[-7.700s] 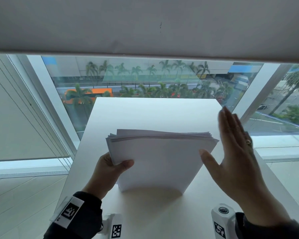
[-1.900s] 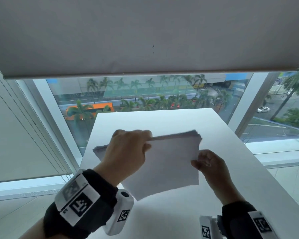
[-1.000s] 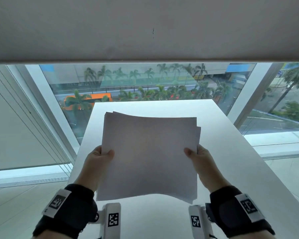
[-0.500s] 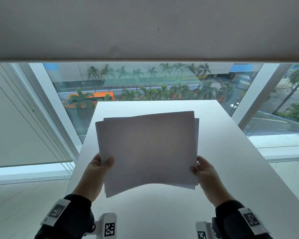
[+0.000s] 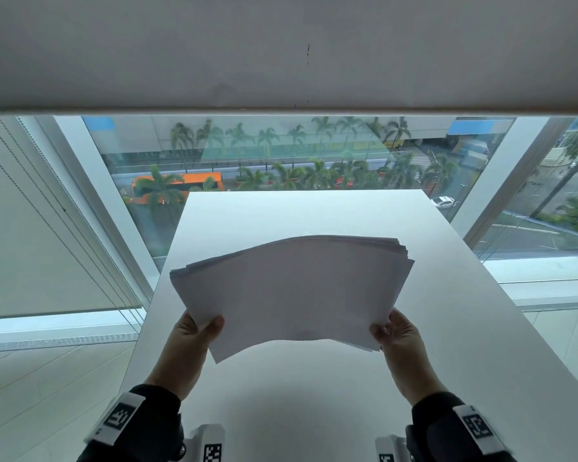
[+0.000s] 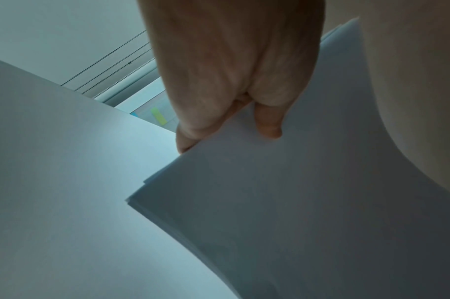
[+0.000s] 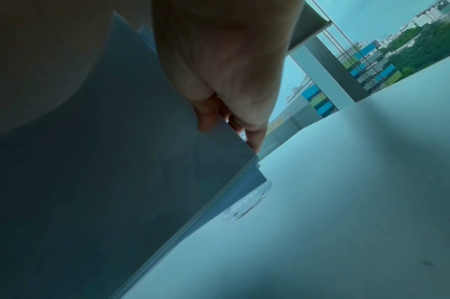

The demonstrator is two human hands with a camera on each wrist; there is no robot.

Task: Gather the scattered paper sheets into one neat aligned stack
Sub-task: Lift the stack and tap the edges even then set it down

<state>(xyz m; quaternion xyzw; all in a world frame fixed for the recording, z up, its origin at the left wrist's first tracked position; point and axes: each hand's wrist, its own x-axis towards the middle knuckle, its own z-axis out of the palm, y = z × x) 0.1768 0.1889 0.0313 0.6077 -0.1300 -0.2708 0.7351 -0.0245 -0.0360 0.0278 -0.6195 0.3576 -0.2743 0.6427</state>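
Observation:
A stack of white paper sheets (image 5: 294, 288) hangs in the air above the white table (image 5: 314, 215), bowed upward in the middle. Its edges are slightly fanned at the far right and left corners. My left hand (image 5: 194, 341) pinches the stack's near left corner, thumb on top. My right hand (image 5: 397, 338) pinches the near right corner the same way. In the left wrist view the left hand (image 6: 231, 81) grips the paper stack (image 6: 295, 202) from its edge. In the right wrist view the right hand (image 7: 226, 81) holds the stack (image 7: 116, 161) over the table (image 7: 346, 202).
The table stands against a large window (image 5: 281, 161) with a roller blind (image 5: 281, 51) lowered above. A round clear sticker (image 7: 244, 204) lies on the tabletop under the stack's right corner. The floor (image 5: 47, 395) lies to the left.
The stack has tilted from upright and facing me to nearly flat, bowing upward. Both hands have slid to its near corners and lowered it slightly toward the table.

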